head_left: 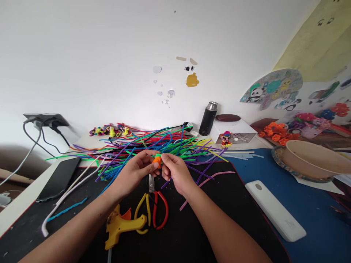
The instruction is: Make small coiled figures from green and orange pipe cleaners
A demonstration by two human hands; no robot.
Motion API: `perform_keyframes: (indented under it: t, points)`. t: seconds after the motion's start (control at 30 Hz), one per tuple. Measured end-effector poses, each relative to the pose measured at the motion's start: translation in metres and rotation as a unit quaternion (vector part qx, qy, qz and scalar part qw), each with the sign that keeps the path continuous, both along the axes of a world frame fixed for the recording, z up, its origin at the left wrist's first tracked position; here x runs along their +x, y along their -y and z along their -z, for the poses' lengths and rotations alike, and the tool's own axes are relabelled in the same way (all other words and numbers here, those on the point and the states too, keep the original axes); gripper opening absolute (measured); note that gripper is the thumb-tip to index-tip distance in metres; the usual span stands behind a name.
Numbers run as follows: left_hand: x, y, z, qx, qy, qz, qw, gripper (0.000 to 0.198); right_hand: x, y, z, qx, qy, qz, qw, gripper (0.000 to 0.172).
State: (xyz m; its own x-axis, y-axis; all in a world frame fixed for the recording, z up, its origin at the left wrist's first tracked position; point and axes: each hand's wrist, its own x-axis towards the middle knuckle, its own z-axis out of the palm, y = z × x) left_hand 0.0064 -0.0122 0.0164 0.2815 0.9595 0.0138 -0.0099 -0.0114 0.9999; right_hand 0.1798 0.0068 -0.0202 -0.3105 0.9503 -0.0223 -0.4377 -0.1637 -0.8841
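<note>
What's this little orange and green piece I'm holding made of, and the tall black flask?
Small orange and green piece: possibly fuzzy chenille, matte; it looks soft and shineless, too small to confirm.
Tall black cylindrical flask: probably coated metal, satin; its silver cap gleams like steel.

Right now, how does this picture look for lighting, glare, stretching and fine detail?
Head view: soft, diffuse light on the plain white wall; a small highlight on the silver metal cap of the black cylindrical flask; wide-angle stretching near the edges, as in the pale round bowl; the fuzzy orange-and-green piece at the fingertips is too small to show fine detail.
</note>
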Motion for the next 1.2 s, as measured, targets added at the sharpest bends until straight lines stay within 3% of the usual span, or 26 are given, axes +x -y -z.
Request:
perform_keyframes:
  t: [0.4,0.67,1.0,1.2]
  points:
    - [0.003,0.001,0.003,0.067,-0.084,-0.051,0.993,0.05,0.0,0.001,-0.002,-0.021,-0.008,-0.003,1.0,0.053]
    - [-0.005,0.001,-0.01,0.028,-0.042,-0.013,0.999,0.05,0.002,0.001,-0.006,-0.015,-0.034,-0.018,0.999,0.051]
    - [-0.004,-0.002,0.0,-0.025,0.043,-0.015,0.999,0.043,-0.002,0.003,-0.002,-0.02,-0.044,-0.035,0.998,0.051]
    - [0.0,0.002,-0.003,0.0,0.006,-0.004,1.0,0.043,-0.001,0.003,-0.004,-0.027,-0.044,-0.024,0.998,0.052]
